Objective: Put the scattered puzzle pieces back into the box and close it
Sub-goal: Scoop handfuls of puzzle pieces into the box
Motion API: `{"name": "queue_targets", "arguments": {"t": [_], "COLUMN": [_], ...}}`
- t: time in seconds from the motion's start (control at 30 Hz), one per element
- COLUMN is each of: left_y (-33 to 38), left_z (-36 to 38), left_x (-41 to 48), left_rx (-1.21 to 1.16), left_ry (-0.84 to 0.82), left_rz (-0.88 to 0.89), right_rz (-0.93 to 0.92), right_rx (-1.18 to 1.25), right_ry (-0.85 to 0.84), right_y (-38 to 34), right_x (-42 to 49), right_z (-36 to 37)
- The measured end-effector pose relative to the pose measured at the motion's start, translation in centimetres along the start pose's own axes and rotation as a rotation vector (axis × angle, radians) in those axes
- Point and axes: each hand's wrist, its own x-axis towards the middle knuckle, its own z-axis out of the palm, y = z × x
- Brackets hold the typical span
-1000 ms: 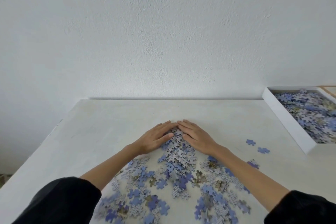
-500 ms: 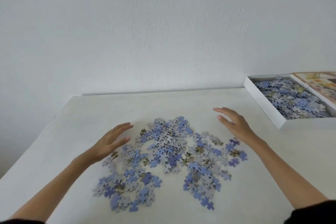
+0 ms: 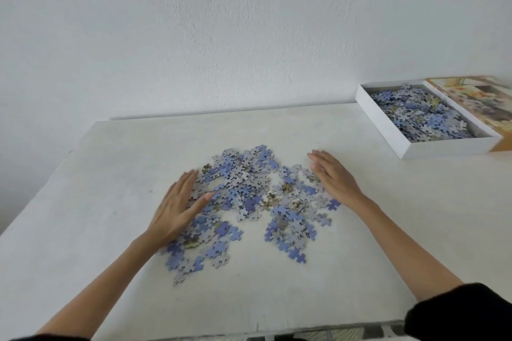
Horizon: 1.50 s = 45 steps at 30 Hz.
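Your left hand (image 3: pixel 177 203) lies flat with straight fingers on the left edge of the scattered puzzle pieces (image 3: pixel 249 202) on the white table (image 3: pixel 97 202). Your right hand (image 3: pixel 333 176), fingers also straight, touches their right edge. The open box (image 3: pixel 421 130), part-filled, sits far right, its lid (image 3: pixel 476 102) beside it.

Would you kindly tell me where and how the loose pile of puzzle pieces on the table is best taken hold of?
Probably scoop it from both outer edges: the pile is flat and spread wide, and the left hand and right hand flank it, fingers straight.
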Motion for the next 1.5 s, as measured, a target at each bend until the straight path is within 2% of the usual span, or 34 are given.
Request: {"name": "queue_targets", "arguments": {"t": [0.1,0.3,0.43,0.57,0.73,0.83,1.13,1.23,1.33,1.5], "left_y": [1.9,2.5,0.8,-0.4,0.2,1.4,3.5,1.9,0.2,2.0], "left_z": [1.0,-0.4,-2.4,-2.8,-1.2,0.2,1.6,0.4,-0.3,0.4], "left_x": [0.5,1.3,-1.0,-3.3,-3.8,-3.7,-1.3,-0.7,0.2,1.9], "left_rx": [-0.03,-0.114,0.021,0.083,0.196,0.202,0.197,0.17,0.128,0.075], "left_ry": [0.0,-0.083,-0.269,-0.426,-0.305,-0.203,-0.071,-0.066,-0.13,-0.178], "left_rz": [-0.01,0.029,0.246,0.328,0.397,0.393,0.335,0.256,0.135,0.158], "right_rz": [-0.026,-0.065,-0.138,-0.21,-0.257,-0.223,-0.198,-0.09,0.044,-0.074], "right_rx": [-0.021,0.132,0.075,-0.027,-0.283,-0.326,-0.216,-0.167,-0.081,-0.004], "right_ry": [-0.022,0.001,-0.15,-0.296,-0.298,-0.244,-0.181,-0.137,-0.134,-0.193], "right_y": [-1.8,-3.2,-3.5,-4.2,-5.6,-6.2,-6.9,-4.7,-2.6,-3.4], "right_x": [0.0,-1.0,-4.9,-8.4,-9.7,-9.3,-6.0,-5.3,-3.9,-1.2], "right_z": [1.3,0.8,0.0,0.7,2.4,3.1,3.4,1.5,0.1,0.9]}}
